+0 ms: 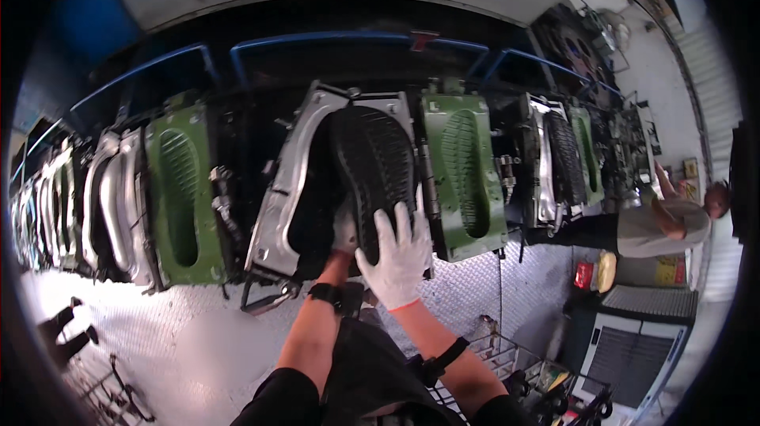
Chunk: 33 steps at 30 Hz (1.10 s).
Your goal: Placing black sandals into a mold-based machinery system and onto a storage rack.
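Observation:
A black shoe sole (pixel 372 157) with a ridged tread stands toe-up at the silver metal mould frame (pixel 289 180) in front of me. My right hand (pixel 396 260), in a white glove, lies against the heel end of the tread with its fingers spread. My left hand (pixel 344 230), gloved too, reaches in at the sole's left edge; its fingers are hidden behind the sole. Just right of the frame is a green mould half (pixel 463 176) with a sole-shaped, ribbed cavity.
Another green mould half (pixel 184 192) and more silver frames line the left. At right, a second black sole (pixel 564 157) sits in a mould. Behind me are a wire rack (pixel 507 355) and a grey cabinet (pixel 633 359). A person (pixel 673 224) stands at far right.

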{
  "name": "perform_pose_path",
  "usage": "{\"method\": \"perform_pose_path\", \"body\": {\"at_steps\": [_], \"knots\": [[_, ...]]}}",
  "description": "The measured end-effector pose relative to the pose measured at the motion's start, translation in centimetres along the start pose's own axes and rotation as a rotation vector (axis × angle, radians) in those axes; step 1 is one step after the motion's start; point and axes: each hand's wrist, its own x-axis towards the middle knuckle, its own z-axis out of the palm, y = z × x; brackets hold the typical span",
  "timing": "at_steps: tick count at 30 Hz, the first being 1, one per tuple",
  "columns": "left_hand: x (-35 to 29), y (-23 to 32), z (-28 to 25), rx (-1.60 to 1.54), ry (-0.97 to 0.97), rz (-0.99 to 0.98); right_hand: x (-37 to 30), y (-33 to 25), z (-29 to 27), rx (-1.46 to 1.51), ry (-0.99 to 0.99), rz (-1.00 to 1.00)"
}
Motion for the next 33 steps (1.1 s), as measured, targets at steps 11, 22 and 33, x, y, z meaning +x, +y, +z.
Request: {"method": "perform_pose_path", "body": {"at_steps": [11, 22, 33], "knots": [[-10.8, -0.4, -7.5, -0.516, -0.267, -0.499, 7.3, 1.2, -0.4, 0.227, 0.206, 0.107], [-9.4, 4.0, -6.7, -0.699, 0.027, -0.609, 8.3, 7.2, -10.3, 2.332, 0.116, 0.654], [-8.7, 1.6, 0.0, -0.659, 0.38, -0.239, -1.5, 30.2, -17.9, 2.132, 0.784, 0.866]]}}
